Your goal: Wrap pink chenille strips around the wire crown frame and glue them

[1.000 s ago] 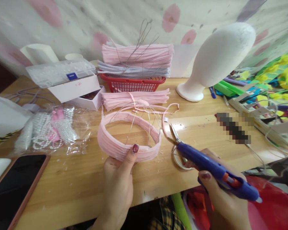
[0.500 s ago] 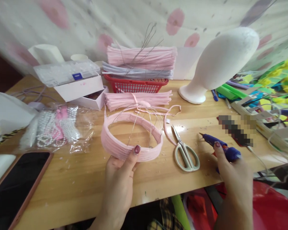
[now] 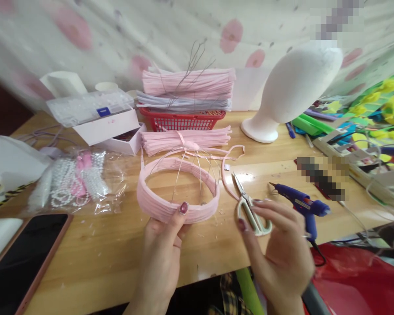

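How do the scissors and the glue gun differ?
Color: the scissors have pale handles and silver blades; the glue gun is mostly blue.
Shape: the scissors have looped handles; the glue gun resembles a pistol.
Pose: the scissors point mostly forward; the glue gun points mostly left.
Both lie on the wooden table.

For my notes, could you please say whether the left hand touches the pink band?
Touching: the head view shows the left hand gripping the pink band, thumb over its near side.
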Demonstrator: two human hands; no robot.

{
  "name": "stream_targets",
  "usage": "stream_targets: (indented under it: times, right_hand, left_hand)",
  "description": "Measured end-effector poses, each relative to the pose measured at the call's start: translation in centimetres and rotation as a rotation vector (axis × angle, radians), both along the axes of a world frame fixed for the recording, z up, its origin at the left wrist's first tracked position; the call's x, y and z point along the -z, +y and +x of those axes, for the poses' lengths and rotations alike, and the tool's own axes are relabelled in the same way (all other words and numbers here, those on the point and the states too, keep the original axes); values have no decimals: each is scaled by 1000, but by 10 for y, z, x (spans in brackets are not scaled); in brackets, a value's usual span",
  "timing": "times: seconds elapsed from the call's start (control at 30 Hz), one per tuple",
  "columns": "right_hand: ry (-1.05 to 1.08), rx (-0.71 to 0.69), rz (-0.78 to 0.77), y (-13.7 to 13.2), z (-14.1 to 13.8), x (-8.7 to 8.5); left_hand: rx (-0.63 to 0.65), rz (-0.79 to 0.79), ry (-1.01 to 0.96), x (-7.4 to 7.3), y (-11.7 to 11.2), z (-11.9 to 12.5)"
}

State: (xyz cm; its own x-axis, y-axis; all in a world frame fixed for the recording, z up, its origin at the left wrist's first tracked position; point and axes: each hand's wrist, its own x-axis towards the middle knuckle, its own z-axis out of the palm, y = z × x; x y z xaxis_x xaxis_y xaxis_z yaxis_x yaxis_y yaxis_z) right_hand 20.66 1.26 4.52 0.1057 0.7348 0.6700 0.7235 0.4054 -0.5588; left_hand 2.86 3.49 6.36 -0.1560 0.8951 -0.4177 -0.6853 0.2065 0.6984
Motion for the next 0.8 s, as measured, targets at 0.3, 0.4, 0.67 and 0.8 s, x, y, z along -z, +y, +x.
stream_targets:
  times: [0.3,0.4,0.67,0.8]
  right_hand:
    - [-293,-175,-1,21,-26,-5]
    - [-289,-150,36,23,-32,-3]
    - [-289,-241,87,26,-36,-6]
    - [-289,-247,67,27,-35,-5]
  left_hand:
    - [39,42,3,0,-2,0]
    - [21,53,-15,1,-2,0]
    - [45,62,-45,-1,0,-1]
    - [36,58,-40,-3,1,-3]
